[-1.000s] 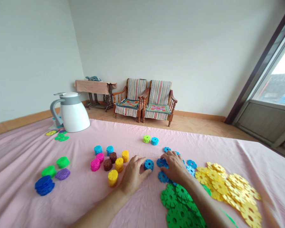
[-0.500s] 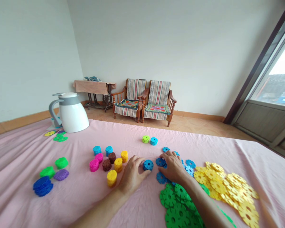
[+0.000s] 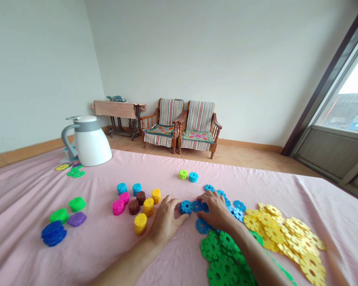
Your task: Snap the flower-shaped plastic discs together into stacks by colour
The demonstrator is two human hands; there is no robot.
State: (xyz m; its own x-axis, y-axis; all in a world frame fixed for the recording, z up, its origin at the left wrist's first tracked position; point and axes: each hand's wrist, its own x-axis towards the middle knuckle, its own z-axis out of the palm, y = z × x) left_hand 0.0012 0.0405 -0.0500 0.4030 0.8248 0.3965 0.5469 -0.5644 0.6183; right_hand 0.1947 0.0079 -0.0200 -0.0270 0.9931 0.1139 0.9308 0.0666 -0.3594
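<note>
My left hand [image 3: 166,220] curls its thumb and fingers around a short stack of blue notched plastic discs [image 3: 185,207] standing on the cloth. Just right of that stack, my right hand [image 3: 215,210] has its thumb and fingertips on a loose blue disc [image 3: 197,205], whose left edge comes up against the stack. More blue discs [image 3: 203,226] lie under and around the right hand, partly covered by it. A heap of green discs [image 3: 223,262] is below my right forearm, and a heap of yellow discs [image 3: 282,226] spreads to its right.
Stacks of yellow [image 3: 140,223], brown [image 3: 134,207], pink [image 3: 118,207] and light blue discs [image 3: 122,188] stand left of my hands. Farther left are green [image 3: 59,215], purple [image 3: 76,219] and dark blue stacks [image 3: 53,233]. A white jug [image 3: 93,147] stands behind on the pink cloth [image 3: 155,167].
My right hand has moved slightly left, bringing the loose blue disc up to the blue stack. The left hand stays around the stack.
</note>
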